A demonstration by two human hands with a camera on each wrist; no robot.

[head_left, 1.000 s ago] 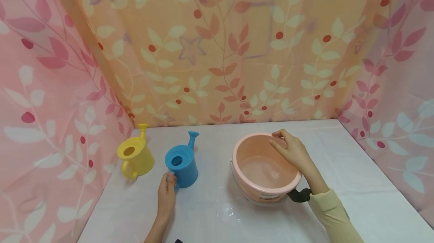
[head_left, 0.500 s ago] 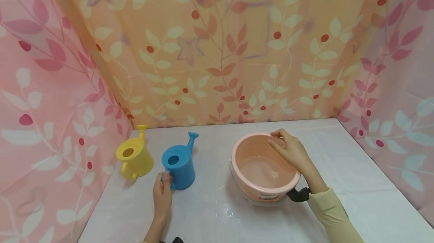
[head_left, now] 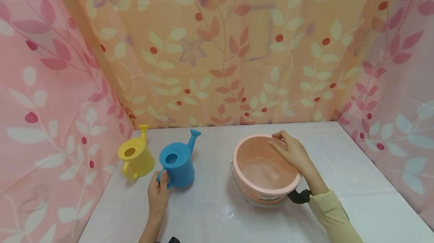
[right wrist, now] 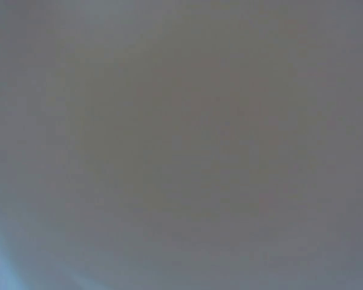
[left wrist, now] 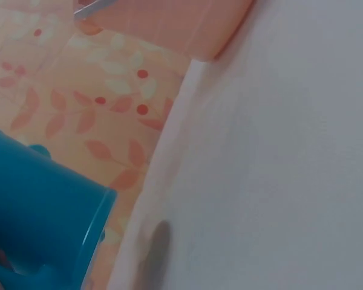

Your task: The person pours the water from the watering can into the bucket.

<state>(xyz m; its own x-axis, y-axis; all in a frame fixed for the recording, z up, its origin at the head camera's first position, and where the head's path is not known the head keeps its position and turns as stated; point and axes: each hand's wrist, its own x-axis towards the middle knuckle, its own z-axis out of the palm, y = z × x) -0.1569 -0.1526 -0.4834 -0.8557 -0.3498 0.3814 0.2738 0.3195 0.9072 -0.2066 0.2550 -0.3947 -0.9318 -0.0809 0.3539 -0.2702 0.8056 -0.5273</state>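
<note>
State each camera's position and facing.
Head: on the head, facing forward and down at the yellow watering can, blue watering can and pink bucket; left hand and right hand show.
Left wrist: on that wrist, facing table and backdrop; part of left hand shows.
Right wrist: on that wrist; blurred, direction and contents unclear, no hand discernible.
Shared: head and left wrist both show the blue watering can and table.

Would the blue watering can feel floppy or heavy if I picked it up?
The blue watering can is probably stiff: its sides look smooth and undented with the left hand gripping it. It might be light, since it looks like plastic, but its dark opening hides any water. It could be slippery if wet: shiny spots dot the table.
</note>
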